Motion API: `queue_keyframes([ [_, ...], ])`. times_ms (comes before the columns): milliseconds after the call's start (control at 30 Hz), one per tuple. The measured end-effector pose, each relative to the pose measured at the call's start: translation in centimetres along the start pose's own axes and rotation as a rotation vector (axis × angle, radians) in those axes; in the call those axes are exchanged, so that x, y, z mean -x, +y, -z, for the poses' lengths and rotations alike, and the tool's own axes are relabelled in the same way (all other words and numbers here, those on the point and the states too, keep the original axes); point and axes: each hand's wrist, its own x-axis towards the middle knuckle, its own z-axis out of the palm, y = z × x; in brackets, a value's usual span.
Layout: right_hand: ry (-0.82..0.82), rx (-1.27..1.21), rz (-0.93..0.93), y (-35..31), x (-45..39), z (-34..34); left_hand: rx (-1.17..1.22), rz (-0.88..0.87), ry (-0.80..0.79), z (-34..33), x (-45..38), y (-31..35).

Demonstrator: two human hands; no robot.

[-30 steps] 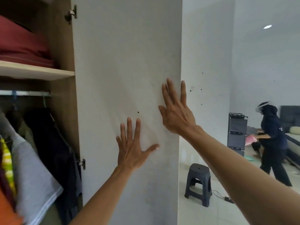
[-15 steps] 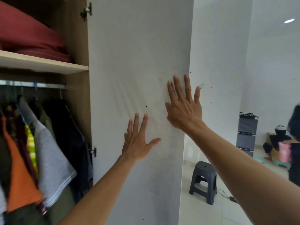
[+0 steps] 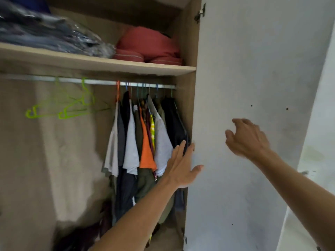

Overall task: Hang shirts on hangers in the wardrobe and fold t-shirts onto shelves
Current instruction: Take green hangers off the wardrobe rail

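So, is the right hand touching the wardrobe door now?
Cannot tell. In the head view the right hand is blurred, its fingers loosely curled before the wardrobe door; neither contact nor gap shows.

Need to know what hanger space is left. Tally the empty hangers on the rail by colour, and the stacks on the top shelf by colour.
Empty green hangers: 2
Dark plastic-wrapped stack on the shelf: 1
Red folded stack: 1
Total: 4
The hangers at the rail's right end all carry clothes; their number is too crowded to tell.
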Motion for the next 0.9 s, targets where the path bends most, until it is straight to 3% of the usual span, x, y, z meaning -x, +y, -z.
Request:
queue_keyframes([
  [167, -0.219, -0.156, 0.104, -6.0, 0.6, -4.4, -0.059, 0.132, 0.071, 4.6, 4.0, -6.5],
  [300, -0.286, -0.259, 0.210, -12.1, -0.1, -7.6, -0.099, 0.200, 0.174, 7.9, 5.9, -12.0],
  [500, -0.241, -0.366, 0.403, -22.5, -2.3, -11.9, -0.137, 0.201, 0.376, 14.4, 4.9, -20.4],
  [633, -0.236, -0.435, 0.490, -30.6, -5.9, -14.2, -0.185, 0.143, 0.601, 21.2, 1.3, -26.4],
  [767, -0.270, -0.541, 0.506, -38.2, -9.8, -15.6, -0.272, 0.058, 0.730, 28.5, -2.7, -30.9],
  [900, -0.240, -0.596, 0.495, -44.8, -12.5, -17.9, -0.353, 0.109, 0.793, 34.6, -6.5, -35.7],
])
